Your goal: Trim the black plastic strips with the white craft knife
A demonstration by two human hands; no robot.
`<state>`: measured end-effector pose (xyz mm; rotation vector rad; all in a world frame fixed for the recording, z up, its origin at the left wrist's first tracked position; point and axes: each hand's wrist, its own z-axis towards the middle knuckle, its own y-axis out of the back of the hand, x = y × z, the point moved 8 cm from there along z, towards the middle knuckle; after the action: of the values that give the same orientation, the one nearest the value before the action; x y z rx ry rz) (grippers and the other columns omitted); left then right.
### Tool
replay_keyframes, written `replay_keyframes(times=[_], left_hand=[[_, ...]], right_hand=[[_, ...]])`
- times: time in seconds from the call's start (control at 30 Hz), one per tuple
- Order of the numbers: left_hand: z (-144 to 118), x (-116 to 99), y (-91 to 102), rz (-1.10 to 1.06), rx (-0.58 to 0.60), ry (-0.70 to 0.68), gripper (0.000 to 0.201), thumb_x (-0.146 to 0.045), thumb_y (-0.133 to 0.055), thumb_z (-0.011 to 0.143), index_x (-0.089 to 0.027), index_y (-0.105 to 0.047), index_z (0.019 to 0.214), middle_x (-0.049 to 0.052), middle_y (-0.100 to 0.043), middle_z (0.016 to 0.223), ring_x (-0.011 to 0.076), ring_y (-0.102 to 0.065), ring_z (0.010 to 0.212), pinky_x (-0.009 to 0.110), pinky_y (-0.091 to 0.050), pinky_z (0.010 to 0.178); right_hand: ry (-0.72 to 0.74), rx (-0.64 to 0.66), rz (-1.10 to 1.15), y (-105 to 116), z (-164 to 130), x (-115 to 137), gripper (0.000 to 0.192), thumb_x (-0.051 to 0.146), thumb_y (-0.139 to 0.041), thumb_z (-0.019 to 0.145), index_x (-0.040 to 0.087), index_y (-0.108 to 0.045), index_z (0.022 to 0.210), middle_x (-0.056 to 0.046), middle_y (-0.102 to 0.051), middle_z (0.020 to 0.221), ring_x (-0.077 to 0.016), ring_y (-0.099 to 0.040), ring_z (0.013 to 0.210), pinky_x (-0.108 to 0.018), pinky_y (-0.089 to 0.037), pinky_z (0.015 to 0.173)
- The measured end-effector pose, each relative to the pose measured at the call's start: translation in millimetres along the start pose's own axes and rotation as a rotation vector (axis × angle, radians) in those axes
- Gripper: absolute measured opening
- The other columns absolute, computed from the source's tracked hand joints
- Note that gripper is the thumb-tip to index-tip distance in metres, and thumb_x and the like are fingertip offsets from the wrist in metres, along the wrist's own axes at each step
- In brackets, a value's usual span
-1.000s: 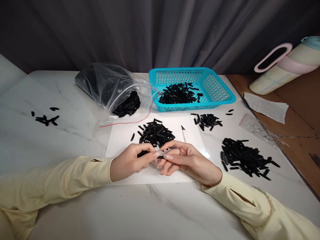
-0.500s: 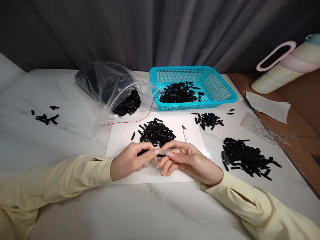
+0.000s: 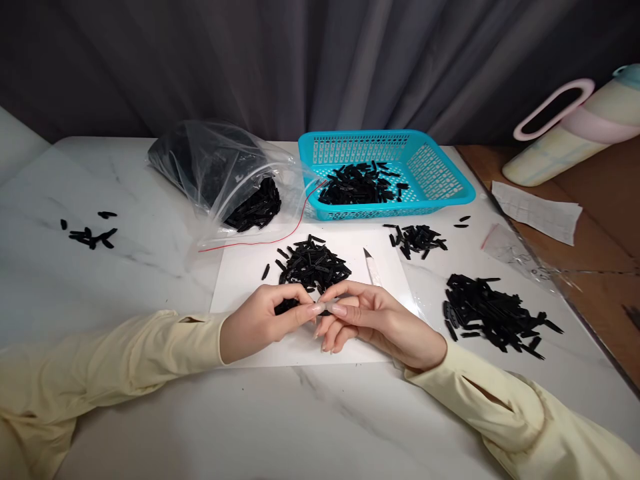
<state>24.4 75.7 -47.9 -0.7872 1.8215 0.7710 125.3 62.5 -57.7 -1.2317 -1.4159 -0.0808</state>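
Note:
My left hand (image 3: 274,321) and my right hand (image 3: 377,320) meet over a white sheet (image 3: 240,273), thumbs and forefingers pinched tip to tip. Between them a small black plastic piece (image 3: 325,312) shows just a dark sliver; the fingertips cover the rest. The other fingers of the right hand curl loosely below. Right behind the hands lies a heap of similar black pieces (image 3: 314,263), part of it hidden by the left hand. A pen-like knife (image 3: 373,270) with a dark pointed tip and a white-wrapped handle rests on the sheet, beyond the right hand.
A blue basket (image 3: 440,193) at the back holds many black pieces. Left of it lies a clear zip bag (image 3: 210,167) with more. Other piles sit at right (image 3: 493,313), mid-right (image 3: 417,240) and far left (image 3: 93,238). A bottle (image 3: 570,140) stands tilted in view at right.
My fingertips have drawn slightly closer together, so less of the black piece shows between them. The piles, basket and bag stay as they were.

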Motion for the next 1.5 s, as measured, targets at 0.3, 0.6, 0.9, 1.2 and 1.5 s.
replay_keyframes(times=[0.3, 0.6, 0.9, 1.2, 1.5], left_hand=[[0.4, 7.3, -3.1, -0.164, 0.027, 0.062, 0.032, -0.043, -0.047, 0.085, -0.016, -0.049, 0.069, -0.009, -0.031, 0.049, 0.0028, -0.024, 0.040, 0.018, -0.022, 0.038], [0.1, 8.6, -4.3, -0.170, 0.042, 0.071, 0.033, -0.044, -0.047, 0.085, -0.016, -0.048, 0.069, -0.008, -0.033, 0.050, 0.0027, -0.026, 0.040, 0.017, -0.021, 0.038], [-0.2, 3.5, -7.1, -0.043, 0.061, 0.017, 0.035, -0.042, -0.040, 0.088, -0.016, -0.044, 0.064, -0.007, -0.034, 0.050, 0.0038, -0.028, 0.041, 0.018, -0.023, 0.038], [-1.8, 6.4, -5.7, -0.056, 0.065, 0.043, 0.033, -0.045, -0.045, 0.087, -0.016, -0.052, 0.072, -0.008, -0.032, 0.050, 0.0035, -0.025, 0.042, 0.018, -0.022, 0.039], [-1.3, 7.9, -4.9, -0.098, 0.055, 0.032, 0.031, -0.044, -0.048, 0.086, -0.016, -0.052, 0.074, -0.009, -0.031, 0.050, 0.0030, -0.025, 0.042, 0.016, -0.022, 0.039]], right_hand=[[0.017, 0.016, 0.031, 1.8, -0.1, 0.9, 0.017, 0.021, -0.063, 0.082, 0.014, -0.057, 0.096, -0.007, -0.070, 0.080, -0.0140, -0.068, 0.066, -0.023, -0.053, 0.062], [0.008, -0.028, 0.028, 5.0, 0.2, 0.0, 0.022, 0.020, -0.069, 0.077, 0.014, -0.058, 0.094, -0.005, -0.070, 0.077, -0.0127, -0.067, 0.061, -0.023, -0.054, 0.059], [0.041, -0.109, -0.020, 10.0, -2.0, 1.4, 0.026, 0.018, -0.072, 0.072, 0.015, -0.058, 0.094, -0.003, -0.069, 0.075, -0.0151, -0.067, 0.059, -0.025, -0.058, 0.051], [0.053, -0.124, -0.019, 7.2, -2.0, 3.2, 0.025, 0.015, -0.073, 0.071, 0.014, -0.059, 0.092, -0.001, -0.066, 0.075, -0.0159, -0.067, 0.057, -0.027, -0.059, 0.050], [0.057, -0.100, -0.029, 6.9, -2.9, 3.1, 0.028, 0.016, -0.072, 0.071, 0.015, -0.058, 0.095, -0.002, -0.064, 0.080, -0.0156, -0.067, 0.060, -0.028, -0.060, 0.049]])
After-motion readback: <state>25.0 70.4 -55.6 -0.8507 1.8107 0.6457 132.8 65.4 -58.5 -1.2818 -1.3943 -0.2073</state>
